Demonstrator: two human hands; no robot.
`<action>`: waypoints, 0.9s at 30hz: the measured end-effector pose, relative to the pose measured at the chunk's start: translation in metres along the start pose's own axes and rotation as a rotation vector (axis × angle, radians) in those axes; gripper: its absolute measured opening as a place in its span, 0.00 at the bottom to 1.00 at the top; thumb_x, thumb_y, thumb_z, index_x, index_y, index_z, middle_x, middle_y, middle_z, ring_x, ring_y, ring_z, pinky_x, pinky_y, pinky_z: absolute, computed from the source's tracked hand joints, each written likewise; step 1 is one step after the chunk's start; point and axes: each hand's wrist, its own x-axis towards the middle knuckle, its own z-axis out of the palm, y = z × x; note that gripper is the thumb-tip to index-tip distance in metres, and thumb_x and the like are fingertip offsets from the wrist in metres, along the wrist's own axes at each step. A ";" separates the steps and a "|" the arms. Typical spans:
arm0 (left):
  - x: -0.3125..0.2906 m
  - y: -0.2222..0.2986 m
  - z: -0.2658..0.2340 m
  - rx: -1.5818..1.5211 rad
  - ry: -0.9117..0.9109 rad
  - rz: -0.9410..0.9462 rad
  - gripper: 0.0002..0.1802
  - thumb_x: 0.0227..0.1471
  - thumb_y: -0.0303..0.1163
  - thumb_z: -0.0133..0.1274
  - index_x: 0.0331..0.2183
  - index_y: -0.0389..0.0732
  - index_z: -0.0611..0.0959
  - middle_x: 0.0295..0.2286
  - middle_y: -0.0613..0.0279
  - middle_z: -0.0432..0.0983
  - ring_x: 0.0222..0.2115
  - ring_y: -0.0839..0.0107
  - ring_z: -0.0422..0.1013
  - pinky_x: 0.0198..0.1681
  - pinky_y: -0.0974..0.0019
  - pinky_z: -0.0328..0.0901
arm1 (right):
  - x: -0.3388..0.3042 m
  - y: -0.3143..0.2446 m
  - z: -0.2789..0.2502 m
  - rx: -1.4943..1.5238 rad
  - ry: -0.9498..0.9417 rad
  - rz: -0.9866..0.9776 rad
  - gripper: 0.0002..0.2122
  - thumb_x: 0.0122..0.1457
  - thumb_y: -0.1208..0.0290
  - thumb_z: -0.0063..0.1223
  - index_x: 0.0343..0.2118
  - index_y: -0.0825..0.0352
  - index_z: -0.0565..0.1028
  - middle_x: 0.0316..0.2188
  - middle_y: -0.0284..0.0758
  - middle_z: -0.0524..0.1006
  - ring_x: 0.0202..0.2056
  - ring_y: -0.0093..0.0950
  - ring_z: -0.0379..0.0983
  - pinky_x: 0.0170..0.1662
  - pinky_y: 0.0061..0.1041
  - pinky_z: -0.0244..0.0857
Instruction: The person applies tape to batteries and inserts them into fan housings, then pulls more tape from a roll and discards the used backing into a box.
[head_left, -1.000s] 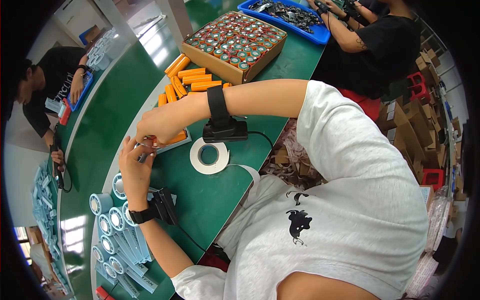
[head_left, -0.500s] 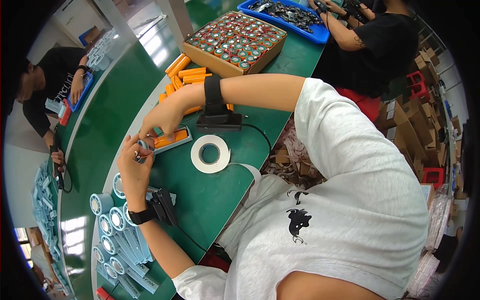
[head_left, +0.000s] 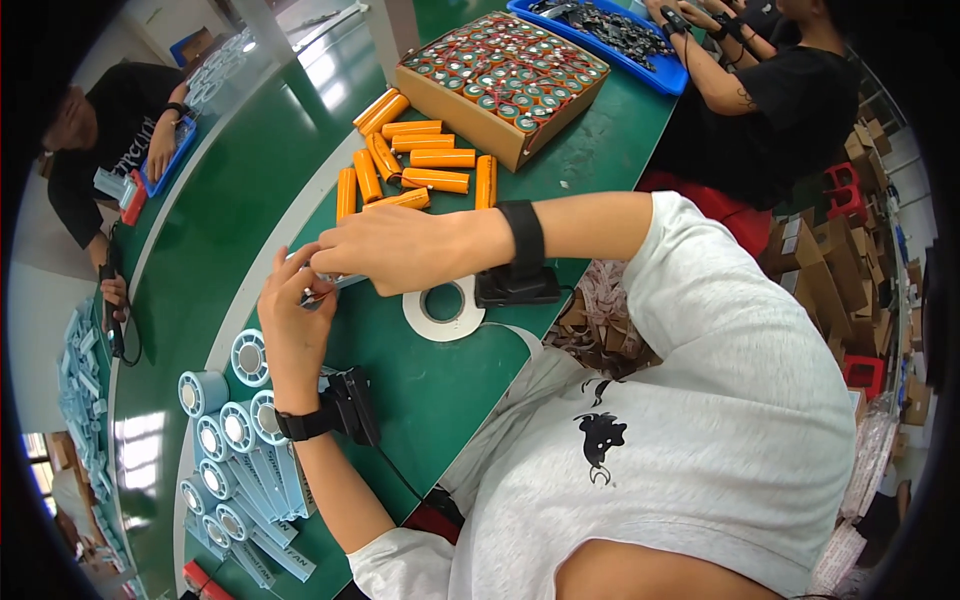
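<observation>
My left hand (head_left: 297,312) is closed round the head end of a light-blue handheld fan housing (head_left: 347,281), with thin wires showing by its fingers. My right hand (head_left: 390,247) reaches across from the right and covers most of the housing. Its bent fingertips meet my left fingertips over the fan's head; what they pinch is hidden. Just below my right hand, a roll of white tape (head_left: 420,318) lies flat, its loose end trailing to the table edge. Beyond my right hand, several orange battery cells (head_left: 437,180) lie loose.
Light-blue fans (head_left: 237,428) are bunched at the near left. A cardboard box (head_left: 470,122) of wired cells stands at the back, beside a blue tray (head_left: 665,75) of small dark parts. Co-workers sit across the green table (head_left: 400,400) at left and at the far right.
My right hand has swung toward me and right, now covering the housing and the orange cell in it. My left hand has shifted slightly right. The view has shifted a little.
</observation>
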 end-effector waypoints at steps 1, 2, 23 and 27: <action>0.000 0.000 0.001 0.001 -0.011 -0.008 0.06 0.33 0.16 0.53 0.21 0.32 0.72 0.37 0.60 0.74 0.46 0.48 0.63 0.50 0.56 0.57 | -0.003 0.001 0.004 -0.023 0.039 0.003 0.14 0.39 0.84 0.50 0.33 0.68 0.68 0.30 0.38 0.70 0.34 0.39 0.67 0.34 0.36 0.61; -0.001 0.000 0.002 0.003 -0.009 -0.017 0.06 0.33 0.16 0.53 0.21 0.32 0.72 0.37 0.60 0.74 0.46 0.48 0.63 0.50 0.56 0.57 | -0.005 0.002 0.007 -0.046 0.078 0.006 0.14 0.39 0.84 0.50 0.33 0.68 0.68 0.30 0.38 0.69 0.34 0.38 0.67 0.34 0.35 0.61; -0.001 0.007 0.003 0.114 0.000 0.048 0.09 0.30 0.16 0.55 0.21 0.34 0.74 0.28 0.60 0.74 0.44 0.51 0.62 0.49 0.53 0.54 | -0.013 0.007 0.017 0.114 0.270 0.134 0.13 0.44 0.85 0.51 0.35 0.72 0.67 0.33 0.42 0.67 0.36 0.39 0.64 0.39 0.30 0.60; -0.003 0.003 0.003 0.078 -0.008 0.047 0.08 0.31 0.16 0.55 0.21 0.33 0.73 0.32 0.61 0.74 0.44 0.51 0.62 0.49 0.54 0.54 | 0.003 0.013 -0.001 0.158 0.091 0.162 0.11 0.42 0.84 0.53 0.31 0.72 0.67 0.29 0.41 0.67 0.32 0.35 0.67 0.35 0.27 0.61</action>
